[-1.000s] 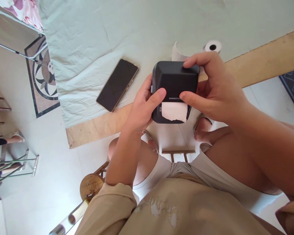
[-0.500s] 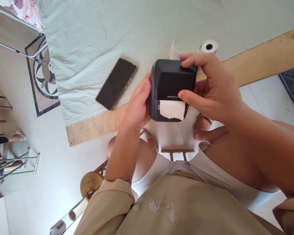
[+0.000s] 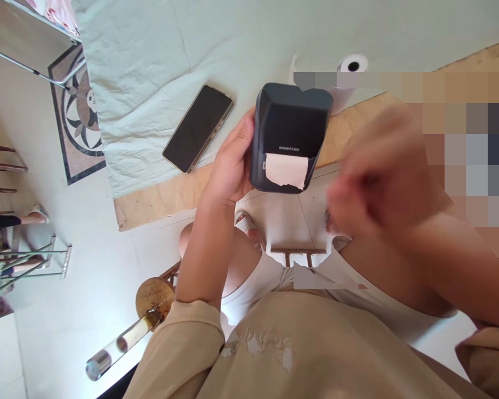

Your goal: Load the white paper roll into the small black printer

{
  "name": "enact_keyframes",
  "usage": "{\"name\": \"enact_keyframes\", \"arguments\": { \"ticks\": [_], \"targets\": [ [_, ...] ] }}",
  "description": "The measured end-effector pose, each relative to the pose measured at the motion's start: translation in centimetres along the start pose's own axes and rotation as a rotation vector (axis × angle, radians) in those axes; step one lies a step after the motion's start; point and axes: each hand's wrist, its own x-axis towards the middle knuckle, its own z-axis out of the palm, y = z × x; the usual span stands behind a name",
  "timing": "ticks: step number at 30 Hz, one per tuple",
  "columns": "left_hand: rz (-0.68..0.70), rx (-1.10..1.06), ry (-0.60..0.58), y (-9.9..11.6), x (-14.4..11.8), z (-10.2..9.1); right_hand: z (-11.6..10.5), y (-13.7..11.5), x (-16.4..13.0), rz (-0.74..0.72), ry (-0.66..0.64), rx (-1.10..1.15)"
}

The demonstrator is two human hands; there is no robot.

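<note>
My left hand (image 3: 235,158) is closed around the left side of a black label printer (image 3: 291,124) with NIIMBOT lettering, held above the table's front edge. A pale paper strip (image 3: 286,170) with a torn lower edge sticks out of the printer's slot. To the right, apart from the printer, my right hand (image 3: 386,172) is smeared by motion; its fingers look curled, but what they hold, if anything, cannot be made out. Behind the printer a white paper roll (image 3: 361,65) lies on the cloth, with a loose piece of paper at its left.
A phone (image 3: 197,128) lies screen up on the pale green cloth (image 3: 141,72). The wooden table edge (image 3: 162,202) runs in front of me. At lower left are a round wooden stool (image 3: 149,296) and a clear bottle (image 3: 116,352). Another person's foot (image 3: 37,216) shows at far left.
My right hand has let go of the printer and moved away to the right and down. The printer stays in my left hand, and the whole view has shifted slightly.
</note>
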Motion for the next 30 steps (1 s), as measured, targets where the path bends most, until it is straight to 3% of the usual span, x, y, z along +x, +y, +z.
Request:
{"name": "enact_keyframes", "arguments": {
  "ticks": [3, 4, 8, 11, 15, 23, 30],
  "targets": [
    [-0.011, -0.023, 0.111, 0.5, -0.8, 0.9, 3.6, -2.0, -3.0, -0.316, -0.213, 0.033],
    [-0.009, -0.032, 0.147, 0.6, -1.0, 1.2, 5.3, -2.4, -4.0, -0.407, -0.402, -0.042],
    [-0.003, -0.028, 0.236, 0.5, -1.1, 1.4, 11.4, -2.2, -6.7, -0.363, -0.572, -0.104],
    [0.013, -0.020, 0.234, 0.3, -1.1, 1.2, 13.8, -1.1, -7.5, -0.333, -0.635, -0.105],
    [0.030, -0.058, 0.189, 0.4, -1.1, 1.2, 15.0, -1.1, -8.3, -0.291, -0.679, -0.084],
    [0.023, -0.069, 0.147, 0.9, -1.2, 1.8, 15.9, -3.8, -12.0, -0.289, -0.784, 0.039],
    [0.032, -0.093, 0.180, 1.0, -1.3, 1.8, 16.2, -4.9, -14.6, -0.462, -1.139, 0.295]
  ]
}}
